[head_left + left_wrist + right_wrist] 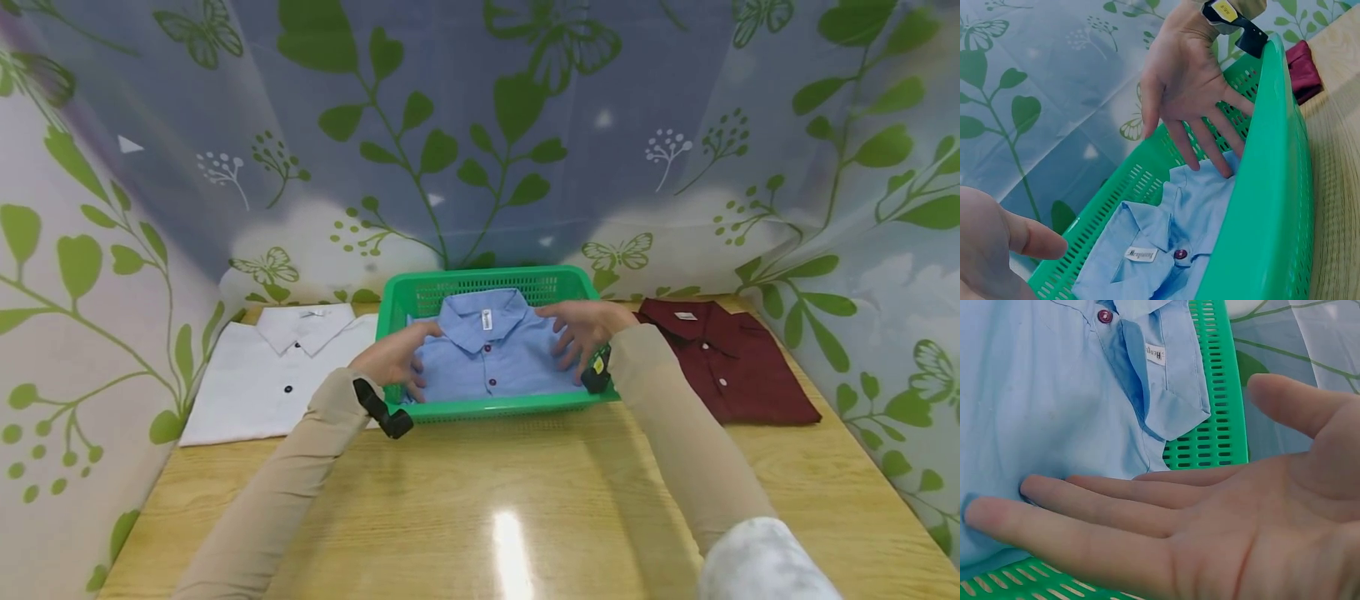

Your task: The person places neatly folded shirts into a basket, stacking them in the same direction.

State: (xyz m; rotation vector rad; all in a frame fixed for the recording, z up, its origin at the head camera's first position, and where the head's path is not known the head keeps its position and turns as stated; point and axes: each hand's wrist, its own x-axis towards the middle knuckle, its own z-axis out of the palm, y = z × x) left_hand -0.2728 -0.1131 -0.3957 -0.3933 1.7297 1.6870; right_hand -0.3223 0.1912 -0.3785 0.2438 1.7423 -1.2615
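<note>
A folded light blue shirt (pixel 517 354) with a collar, a white label and dark red buttons lies in a green plastic basket (pixel 480 408). My left hand (pixel 393 358) is over the basket's left end, fingers extended beside the shirt's left edge. At the other end my right hand (pixel 588 329) spreads its fingers along the shirt's right side. In the right wrist view the right hand (pixel 1222 519) has straight fingers, their tips right at the blue cloth (pixel 1041 425). The left wrist view shows the left thumb (pixel 1035 240) apart from the shirt.
On the wooden table (pixel 450 508), a folded white shirt (pixel 255 379) lies left of the basket, partly behind the left arm. A folded dark red shirt (pixel 731 367) lies to the right, partly behind the right arm. A leaf-patterned curtain (pixel 465 125) hangs close behind the basket.
</note>
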